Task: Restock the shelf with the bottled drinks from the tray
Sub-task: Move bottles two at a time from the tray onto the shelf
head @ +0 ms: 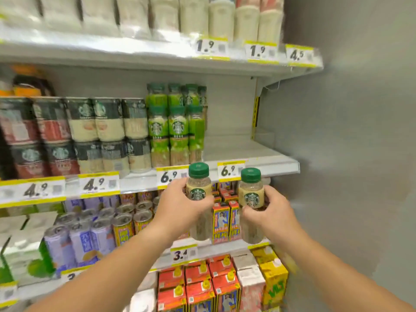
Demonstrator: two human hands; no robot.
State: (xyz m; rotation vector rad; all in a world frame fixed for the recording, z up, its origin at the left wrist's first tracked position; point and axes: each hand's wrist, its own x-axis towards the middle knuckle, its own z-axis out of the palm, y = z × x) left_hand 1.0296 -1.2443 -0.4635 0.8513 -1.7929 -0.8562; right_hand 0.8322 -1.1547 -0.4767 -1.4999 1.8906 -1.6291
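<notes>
I see both hands raised in front of the drinks shelf, each with one bottle. Left hand has its grip closed around the left bottle, fingers wrapped at label height, thumb side toward me. Right hand has its grip closed around the right bottle, fingers curled over the lower label. Both bottles are upright, green caps on top, pale beige contents, round green logo facing the camera. The left bottle sits slightly higher than the right one; the two are near each other but apart.

Both bottles are in the air just in front of the shelf edge, caps level with the 6.9 price tags. Neither bottle touches the shelf board. The right part of that shelf is bare, beside a stacked block of green-labelled bottles. Further left on the same shelf: stacked dark-and-cream cans and dark-and-red ones, blurred.

Shelf above holds pale bottles, tags reading 1.9 and 4.5. Shelf below holds purple cans and orange cartons behind the hands. Lowest row visible: red cartons and a yellow carton. Grey wall on the right. Tray is out of view.
</notes>
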